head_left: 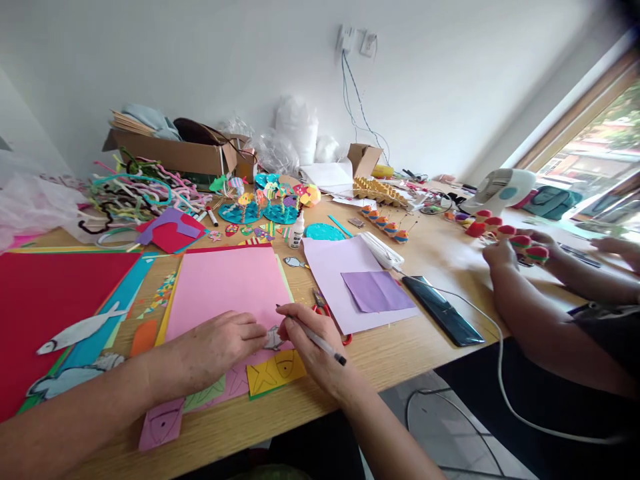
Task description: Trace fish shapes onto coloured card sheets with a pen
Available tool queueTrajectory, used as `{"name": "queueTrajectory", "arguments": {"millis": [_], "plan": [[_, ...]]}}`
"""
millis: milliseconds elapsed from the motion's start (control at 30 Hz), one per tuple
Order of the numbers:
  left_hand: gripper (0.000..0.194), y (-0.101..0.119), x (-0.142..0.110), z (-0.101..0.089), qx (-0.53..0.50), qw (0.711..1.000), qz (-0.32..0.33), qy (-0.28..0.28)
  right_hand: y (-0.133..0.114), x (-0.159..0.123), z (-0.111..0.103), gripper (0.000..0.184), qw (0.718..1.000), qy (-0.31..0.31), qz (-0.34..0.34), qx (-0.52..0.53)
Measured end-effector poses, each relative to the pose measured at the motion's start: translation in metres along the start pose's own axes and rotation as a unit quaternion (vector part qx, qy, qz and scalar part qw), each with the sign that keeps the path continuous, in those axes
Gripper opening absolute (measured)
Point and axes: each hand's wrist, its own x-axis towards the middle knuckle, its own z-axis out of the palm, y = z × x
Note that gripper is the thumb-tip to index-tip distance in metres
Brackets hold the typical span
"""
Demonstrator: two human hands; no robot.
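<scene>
My left hand lies on a sheet of pink paper, fingers stretched out and fingertips touching a small paper fish cutout. My right hand grips a pen with a clear barrel, over the same fish; its fingers partly cover the cutout. Just below the hands is a yellow paper piece with a fish drawn on it. A pink piece with a drawn fish sits under my left forearm. Red-handled scissors lie beside my right hand, partly hidden.
Lilac paper and a black phone-like object lie to the right. A glue bottle stands behind the pink sheet. Red paper is at left. A cable crosses the table near a co-worker's hands holding colourful pieces.
</scene>
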Motion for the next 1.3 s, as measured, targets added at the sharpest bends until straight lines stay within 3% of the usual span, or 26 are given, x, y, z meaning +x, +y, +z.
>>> {"name": "queueTrajectory", "arguments": {"millis": [100, 267, 467, 933, 1300], "plan": [[0.032, 0.001, -0.001, -0.001, 0.015, 1.000, 0.012, 0.006, -0.003, 0.002, 0.004, 0.019, 0.999, 0.005, 0.052, 0.002], [0.033, 0.002, -0.001, -0.002, 0.036, 0.999, 0.025, 0.006, 0.001, 0.007, 0.007, 0.011, 0.996, 0.028, 0.081, -0.001], [0.031, 0.005, -0.001, -0.002, 0.033, 0.999, 0.021, -0.009, 0.011, 0.010, 0.016, 0.009, 0.995, 0.044, 0.087, -0.001], [0.030, 0.009, -0.001, -0.002, -0.024, 0.999, -0.021, -0.021, 0.004, 0.012, 0.015, 0.014, 0.995, 0.022, 0.089, -0.040], [0.032, 0.008, -0.006, 0.006, -0.016, 1.000, -0.017, 0.012, 0.000, 0.012, 0.015, 0.015, 0.995, 0.008, 0.089, -0.052]]}}
